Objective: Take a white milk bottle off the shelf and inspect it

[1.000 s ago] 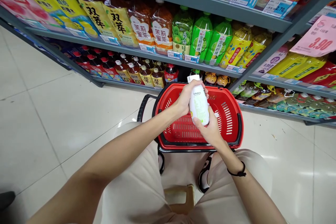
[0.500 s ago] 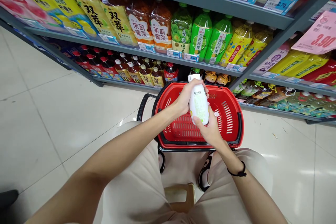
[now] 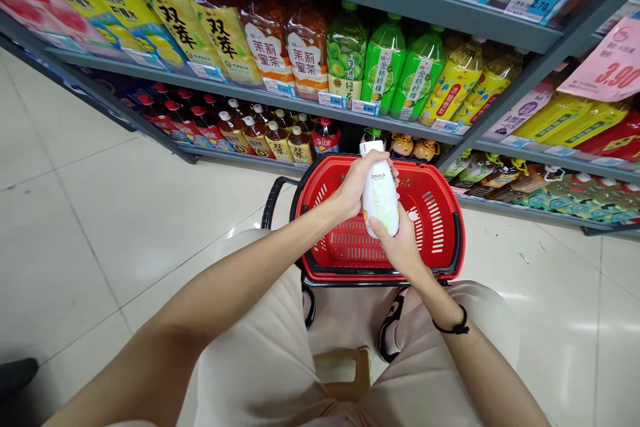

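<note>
A white bottle (image 3: 381, 195) with small printed text is held tilted above the red shopping basket (image 3: 453, 180). My left hand (image 3: 356, 183) is wrapped round its upper part, just below the white cap. Near the base, my right hand (image 3: 400, 240) grips the same bottle, with the thumb on its front. The basket has a black rim and a black handle (image 3: 273, 203) at its left, and it stands on the floor between my feet and the shelf. My hands and the bottle hide part of its inside.
Ahead, a grey shelf (image 3: 350, 115) carries large drink bottles (image 3: 383, 70), with smaller red-capped bottles (image 3: 203, 123) on the lowest level. A pink price sign (image 3: 603, 63) hangs at the right. A beige stool (image 3: 350, 373) is beneath me on the tiled floor (image 3: 540, 320).
The bottle has turned slightly in my hands, so its printed text faces a little differently. Both hands keep almost the same place and grip.
</note>
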A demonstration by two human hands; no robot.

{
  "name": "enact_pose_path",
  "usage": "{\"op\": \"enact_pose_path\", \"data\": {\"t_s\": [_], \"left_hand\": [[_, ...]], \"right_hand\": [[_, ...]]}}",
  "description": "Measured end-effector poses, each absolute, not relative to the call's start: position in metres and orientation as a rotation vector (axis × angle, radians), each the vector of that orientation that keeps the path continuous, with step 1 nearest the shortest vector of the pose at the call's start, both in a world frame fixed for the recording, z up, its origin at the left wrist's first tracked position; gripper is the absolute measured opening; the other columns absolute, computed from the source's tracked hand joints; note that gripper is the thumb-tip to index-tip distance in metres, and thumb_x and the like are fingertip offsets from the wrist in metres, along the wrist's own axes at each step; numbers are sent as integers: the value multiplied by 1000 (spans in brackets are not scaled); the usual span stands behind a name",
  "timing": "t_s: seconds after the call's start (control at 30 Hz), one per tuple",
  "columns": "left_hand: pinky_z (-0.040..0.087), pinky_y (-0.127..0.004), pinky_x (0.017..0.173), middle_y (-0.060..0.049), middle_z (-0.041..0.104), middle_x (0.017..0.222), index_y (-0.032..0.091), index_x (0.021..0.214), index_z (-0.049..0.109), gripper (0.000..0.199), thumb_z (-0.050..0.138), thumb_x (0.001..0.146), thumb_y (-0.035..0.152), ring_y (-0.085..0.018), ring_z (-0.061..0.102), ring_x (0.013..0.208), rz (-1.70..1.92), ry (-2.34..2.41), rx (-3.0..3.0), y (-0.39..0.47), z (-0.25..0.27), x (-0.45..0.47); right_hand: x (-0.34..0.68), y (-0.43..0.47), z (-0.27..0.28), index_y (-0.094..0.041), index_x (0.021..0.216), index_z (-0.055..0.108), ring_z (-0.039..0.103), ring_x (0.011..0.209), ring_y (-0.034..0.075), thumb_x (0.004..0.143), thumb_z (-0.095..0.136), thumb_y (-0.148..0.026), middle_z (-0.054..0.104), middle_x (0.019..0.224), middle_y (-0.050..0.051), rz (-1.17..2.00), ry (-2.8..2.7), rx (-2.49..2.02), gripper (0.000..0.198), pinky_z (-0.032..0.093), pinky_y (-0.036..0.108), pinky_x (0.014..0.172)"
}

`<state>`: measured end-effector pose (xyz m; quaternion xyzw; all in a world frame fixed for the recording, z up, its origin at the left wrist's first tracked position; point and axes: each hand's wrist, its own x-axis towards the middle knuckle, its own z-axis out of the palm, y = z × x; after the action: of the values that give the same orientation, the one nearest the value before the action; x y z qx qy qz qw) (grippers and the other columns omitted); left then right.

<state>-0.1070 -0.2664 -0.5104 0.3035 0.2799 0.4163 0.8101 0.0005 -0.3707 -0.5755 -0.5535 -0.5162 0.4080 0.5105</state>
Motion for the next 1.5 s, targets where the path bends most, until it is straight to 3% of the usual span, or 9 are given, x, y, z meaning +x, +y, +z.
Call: {"op": "enact_pose_path", "data": {"t_s": [0.47, 1.5], "left_hand": [[54, -27, 57, -3, 68, 74, 17, 82, 61, 30, 75, 78, 44, -15, 64, 60, 892, 601, 669, -266, -509, -108], [54, -28, 61, -4, 69, 76, 18, 84, 61, 30, 73, 79, 45, -16, 65, 64, 889, 626, 705, -265, -510, -108]], "right_hand": [[0, -372, -576, -16, 133, 60, 68, 86, 24, 90, 76, -56, 77, 105, 10, 992, -1248, -1369, 60, 58, 34, 75], [2, -372, -576, -16, 134, 60, 70, 94, 25, 90, 75, -57, 77, 112, 12, 1025, -1264, -1373, 62, 60, 38, 85]]}}
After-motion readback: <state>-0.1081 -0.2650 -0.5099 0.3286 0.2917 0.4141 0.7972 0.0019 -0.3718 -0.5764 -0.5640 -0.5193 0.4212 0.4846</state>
